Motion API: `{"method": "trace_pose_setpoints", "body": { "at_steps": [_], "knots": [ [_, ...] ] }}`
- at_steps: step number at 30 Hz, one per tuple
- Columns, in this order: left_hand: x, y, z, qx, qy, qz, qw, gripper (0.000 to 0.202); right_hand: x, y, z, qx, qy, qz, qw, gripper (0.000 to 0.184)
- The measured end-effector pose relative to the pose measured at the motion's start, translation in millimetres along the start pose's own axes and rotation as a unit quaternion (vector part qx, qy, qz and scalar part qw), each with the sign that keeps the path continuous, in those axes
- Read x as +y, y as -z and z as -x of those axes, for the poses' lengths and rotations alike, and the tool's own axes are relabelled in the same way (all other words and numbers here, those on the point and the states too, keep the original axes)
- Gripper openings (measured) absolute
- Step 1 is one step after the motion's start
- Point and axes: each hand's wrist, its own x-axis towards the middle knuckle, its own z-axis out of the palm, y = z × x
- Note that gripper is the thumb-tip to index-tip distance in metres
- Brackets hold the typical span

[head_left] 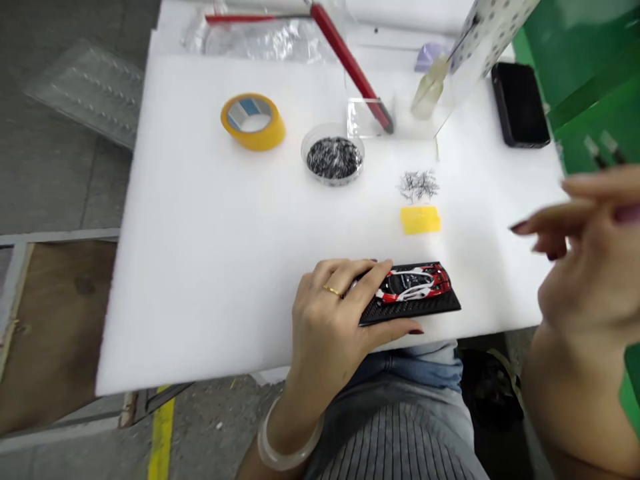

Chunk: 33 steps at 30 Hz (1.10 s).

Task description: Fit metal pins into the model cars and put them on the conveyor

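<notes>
My left hand (334, 313) grips a small red, white and black model car (415, 283) on its black base (430, 307), near the front edge of the white foam board (215, 253). The fingers wrap over the car's left end and the thumb presses the base's front side. My right hand (585, 267) hovers blurred at the right, raised above the board, fingers stretched toward the left with nothing visible in them. A yellow pad (421, 219) and a loose pile of tiny black parts (419, 185) lie just beyond the car.
A clear dish of small black parts (334, 159) and a roll of yellow tape (253, 121) sit mid-board. Farther back are a red-handled tool (350, 63), a small bottle (429, 90), a black case (520, 103) and plastic bags (260, 37). Green surface (590, 67) at right.
</notes>
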Motion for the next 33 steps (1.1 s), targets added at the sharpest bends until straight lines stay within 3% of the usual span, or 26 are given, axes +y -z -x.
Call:
{"method": "trace_pose_setpoints", "body": {
  "at_steps": [3, 6, 9, 11, 15, 17, 20, 25, 33],
  "knots": [
    [-0.7, -3.0, 0.9, 0.01, -0.008, 0.002, 1.0, 0.059, 22.7, -20.1, -60.0, 0.016, 0.06, 0.055, 0.997, 0.018],
    [-0.7, -3.0, 0.7, 0.022, -0.02, -0.001, 1.0, 0.057, 49.4, -51.9, -112.6, 0.014, 0.062, 0.121, 0.991, 0.013],
    [-1.3, -0.4, -1.1, 0.015, -0.027, -0.009, 0.999, 0.057, 61.4, -73.3, -144.6, 0.002, 0.039, 0.129, 0.991, 0.018],
    [-1.5, 1.6, -2.4, 0.006, -0.032, -0.012, 0.999, 0.058, 57.9, -73.1, -150.7, 0.018, 0.064, 0.108, 0.992, 0.024],
    [-0.6, 2.0, -2.0, 0.005, -0.025, 0.002, 1.0, 0.058, 36.5, -47.4, -131.3, 0.073, 0.167, 0.079, 0.98, 0.024],
    [-0.3, 0.6, -0.6, 0.012, -0.016, 0.008, 1.0, 0.057, 26.2, -36.2, -110.4, 0.119, 0.189, 0.006, 0.975, 0.023],
    [-0.7, -0.8, 1.4, 0.014, -0.007, 0.008, 1.0, 0.056, 14.4, -31.4, -71.0, 0.167, 0.141, -0.135, 0.967, 0.026],
    [-0.9, 0.4, 1.6, -0.003, 0.003, 0.008, 1.0, 0.057, 2.3, -38.4, -17.4, 0.074, -0.012, -0.156, 0.985, 0.027],
    [0.6, 3.8, -0.9, -0.018, 0.0, 0.001, 1.0, 0.058, 8.8, -46.1, -3.7, 0.031, -0.024, -0.108, 0.993, 0.03]
  ]
}}
